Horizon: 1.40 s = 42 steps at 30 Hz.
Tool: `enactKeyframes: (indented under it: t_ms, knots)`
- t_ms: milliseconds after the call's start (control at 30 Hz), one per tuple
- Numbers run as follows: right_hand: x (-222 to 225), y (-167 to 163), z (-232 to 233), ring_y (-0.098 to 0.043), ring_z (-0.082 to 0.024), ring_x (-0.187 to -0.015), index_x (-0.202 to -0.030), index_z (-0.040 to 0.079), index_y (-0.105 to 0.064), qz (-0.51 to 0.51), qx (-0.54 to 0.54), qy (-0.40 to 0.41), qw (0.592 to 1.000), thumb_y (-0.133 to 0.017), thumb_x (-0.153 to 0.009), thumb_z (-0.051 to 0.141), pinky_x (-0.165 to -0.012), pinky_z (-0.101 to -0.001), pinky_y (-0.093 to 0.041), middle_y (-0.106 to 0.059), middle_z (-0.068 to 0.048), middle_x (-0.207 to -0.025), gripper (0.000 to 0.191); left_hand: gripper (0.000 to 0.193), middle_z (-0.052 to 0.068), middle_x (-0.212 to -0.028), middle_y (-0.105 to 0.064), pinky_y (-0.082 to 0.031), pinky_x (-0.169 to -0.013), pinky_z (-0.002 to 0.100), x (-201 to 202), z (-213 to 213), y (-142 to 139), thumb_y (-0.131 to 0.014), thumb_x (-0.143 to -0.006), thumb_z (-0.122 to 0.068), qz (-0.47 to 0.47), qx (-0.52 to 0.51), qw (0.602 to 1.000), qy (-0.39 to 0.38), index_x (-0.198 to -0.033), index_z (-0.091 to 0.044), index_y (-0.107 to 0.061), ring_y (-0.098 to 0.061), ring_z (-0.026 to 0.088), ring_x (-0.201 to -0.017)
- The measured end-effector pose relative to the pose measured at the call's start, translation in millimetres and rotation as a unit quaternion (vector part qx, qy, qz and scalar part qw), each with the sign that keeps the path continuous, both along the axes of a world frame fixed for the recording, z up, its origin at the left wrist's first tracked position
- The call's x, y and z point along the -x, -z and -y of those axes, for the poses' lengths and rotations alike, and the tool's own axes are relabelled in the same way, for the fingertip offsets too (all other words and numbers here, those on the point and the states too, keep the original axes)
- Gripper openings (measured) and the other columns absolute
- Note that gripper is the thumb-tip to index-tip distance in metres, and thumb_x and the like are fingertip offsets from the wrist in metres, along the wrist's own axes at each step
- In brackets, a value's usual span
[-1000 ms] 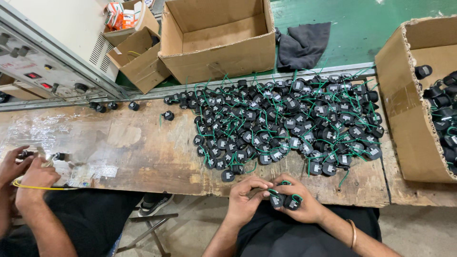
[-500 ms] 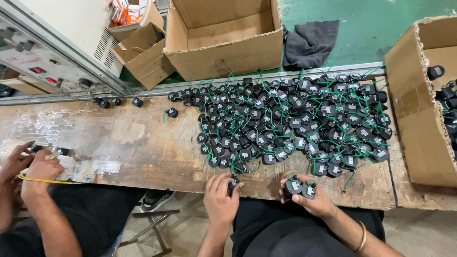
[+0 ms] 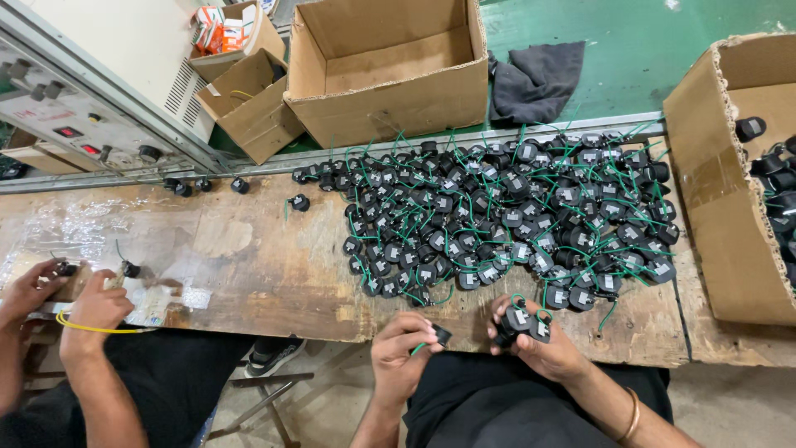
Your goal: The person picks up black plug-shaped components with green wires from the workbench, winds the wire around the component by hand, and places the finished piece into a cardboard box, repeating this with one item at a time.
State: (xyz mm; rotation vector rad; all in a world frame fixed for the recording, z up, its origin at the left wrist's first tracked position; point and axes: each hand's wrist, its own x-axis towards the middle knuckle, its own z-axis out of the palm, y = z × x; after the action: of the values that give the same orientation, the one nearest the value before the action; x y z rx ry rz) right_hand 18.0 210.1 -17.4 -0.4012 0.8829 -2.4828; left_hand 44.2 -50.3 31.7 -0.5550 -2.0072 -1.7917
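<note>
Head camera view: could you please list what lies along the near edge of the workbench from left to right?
Co-worker's hands → left hand pinching a small black part → right hand holding black parts → large cardboard box.

A worn wooden table [image 3: 249, 274], scuffed and patched with pale stains, carries a dense heap of small black parts with green wires [image 3: 506, 216] on its right half. A few stray black parts [image 3: 203, 186] lie along its far edge.

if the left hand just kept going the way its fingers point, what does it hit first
Probably the near edge of the pile of black parts with green wires on the wooden bench. The left hand, pinching one small black part, points up and right toward it; depth is hard to judge.
</note>
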Motion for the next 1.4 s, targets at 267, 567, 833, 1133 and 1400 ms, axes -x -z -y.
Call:
enactKeyframes:
  t_ms: [267,567,833,1133,1400]
  knots:
    - [-1,11,-2,-0.056,-0.022,-0.113,-0.132,0.004,-0.05,0.027,-0.024,-0.009,0.999,-0.082,-0.087,0.024,-0.095,-0.0413,-0.05,-0.054,-0.009,-0.121,0.059,0.024,0.003,-0.099,-0.073,-0.054,-0.083,0.035,24,-67,-33,-0.087,-0.075,-0.002,-0.02,0.125,0.991,0.04,-0.095,-0.008,-0.074,-0.066,0.022,-0.094]
    - [3,23,-7,-0.06,-0.025,-0.109,-0.132,0.004,-0.046,0.035,0.026,-0.031,0.999,-0.079,-0.093,0.022,-0.085,-0.0439,-0.055,-0.056,-0.011,-0.12,0.055,0.029,0.01,-0.101,-0.072,-0.059,-0.07,0.032,11,-80,-26,-0.075,-0.088,0.009,0.0,0.038,0.998,0.053,-0.111,-0.006,-0.067,-0.07,0.024,-0.081]
    - [2,19,-7,-0.064,-0.026,-0.107,-0.135,0.003,-0.045,0.04,0.012,-0.036,0.998,-0.076,-0.093,0.024,-0.077,-0.0429,-0.059,-0.057,-0.014,-0.12,0.056,0.025,0.013,-0.113,-0.077,-0.065,-0.084,0.04,8,-63,-19,-0.069,-0.09,0.01,-0.18,0.109,0.977,0.018,-0.109,-0.005,-0.065,-0.079,0.029,-0.098]
    - [2,6,-3,-0.062,-0.024,-0.108,-0.132,0.005,-0.045,0.043,0.028,0.008,0.999,-0.076,-0.094,0.026,-0.083,-0.039,-0.056,-0.055,-0.012,-0.121,0.053,0.035,0.014,-0.119,-0.073,-0.062,-0.09,0.042,11,-64,-17,-0.085,-0.081,-0.009,-0.162,0.117,0.979,0.032,-0.11,-0.004,-0.066,-0.075,0.035,-0.104]
    - [0,14,-2,-0.061,-0.02,-0.104,-0.129,0.003,-0.048,-0.003,-0.044,-0.03,0.999,-0.081,-0.089,0.029,-0.077,-0.0409,-0.059,-0.056,-0.01,-0.116,0.058,0.03,0.008,-0.092,-0.068,-0.055,-0.078,0.034,9,-83,-3,-0.087,-0.08,-0.003,0.099,-0.087,0.991,0.031,-0.091,-0.005,-0.059,-0.066,0.023,-0.085]
